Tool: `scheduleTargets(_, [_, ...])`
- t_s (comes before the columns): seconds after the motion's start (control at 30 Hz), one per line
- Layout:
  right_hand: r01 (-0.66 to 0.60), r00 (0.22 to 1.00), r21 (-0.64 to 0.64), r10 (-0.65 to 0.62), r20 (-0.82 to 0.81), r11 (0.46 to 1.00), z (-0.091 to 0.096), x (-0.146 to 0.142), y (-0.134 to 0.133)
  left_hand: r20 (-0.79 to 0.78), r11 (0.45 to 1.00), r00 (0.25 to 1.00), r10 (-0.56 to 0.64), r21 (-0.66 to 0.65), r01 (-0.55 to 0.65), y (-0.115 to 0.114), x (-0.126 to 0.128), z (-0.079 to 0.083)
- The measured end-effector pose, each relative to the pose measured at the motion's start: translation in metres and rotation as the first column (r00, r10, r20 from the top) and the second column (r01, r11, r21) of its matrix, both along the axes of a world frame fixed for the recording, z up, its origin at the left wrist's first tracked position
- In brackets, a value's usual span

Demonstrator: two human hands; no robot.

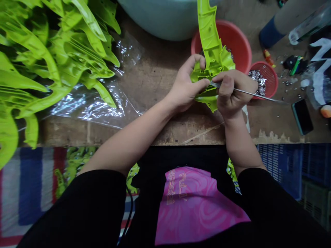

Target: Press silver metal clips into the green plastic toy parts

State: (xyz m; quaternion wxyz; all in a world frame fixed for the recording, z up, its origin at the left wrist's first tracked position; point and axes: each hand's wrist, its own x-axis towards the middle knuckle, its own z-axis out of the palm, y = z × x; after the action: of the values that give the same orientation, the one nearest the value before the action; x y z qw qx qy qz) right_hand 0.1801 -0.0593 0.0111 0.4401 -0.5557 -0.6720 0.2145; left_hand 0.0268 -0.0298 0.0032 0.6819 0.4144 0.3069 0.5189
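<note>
My left hand [186,81] is closed around a lime-green moulded plastic part [210,34], its thumb resting on the inner side. The part shows ribs and small compartments, and its long curved arm points away from me. In my right hand [235,91] a thin metal rod-like tool [258,95] is pinched between thumb and fingers. One end of this tool reaches the part beside my left thumb, while the other sticks out to the right. Its exact kind cannot be made out, and my fingers hide some of the part's middle.
A pile of similar green parts [59,51] lies on clear plastic film [103,106] at the left. Behind the work stand a red bowl [243,41], a small red basket [272,81] of shiny metal pieces, and a large pale tub [160,20]. A phone [302,117] lies right.
</note>
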Motion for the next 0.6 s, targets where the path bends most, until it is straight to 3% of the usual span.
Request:
scheduleTargets(0.13, [0.092,0.996,0.164,-0.091,-0.015,0.982,0.001,-0.004,0.005,0.004,0.993,0.994,-0.106,-0.06,0.106,0.003,-0.006,0.007])
scheduleTargets(0.27, [0.203,0.978,0.205,-0.189,-0.086,0.958,-0.002,-0.01,0.016,0.023,0.985,0.99,-0.141,-0.1,0.142,0.008,-0.011,0.006])
scheduleTargets(0.4, [0.202,0.962,0.33,-0.124,-0.242,0.922,0.006,-0.008,0.03,0.035,0.988,0.991,-0.128,-0.082,0.13,0.009,-0.014,0.002])
scheduleTargets(0.47, [0.104,0.952,0.254,-0.022,-0.307,0.962,0.014,-0.003,0.033,0.054,0.995,0.994,-0.098,-0.029,0.1,0.006,-0.015,0.002])
scheduleTargets(0.53, [-0.032,0.933,0.059,0.051,-0.355,0.998,0.022,0.005,0.029,0.061,0.996,0.994,-0.092,0.014,0.092,0.003,-0.017,0.003])
scheduleTargets(0.6, [-0.115,0.917,-0.103,0.066,-0.392,0.988,0.03,0.016,0.015,0.01,0.986,0.986,-0.165,0.022,0.165,0.002,-0.021,0.007])
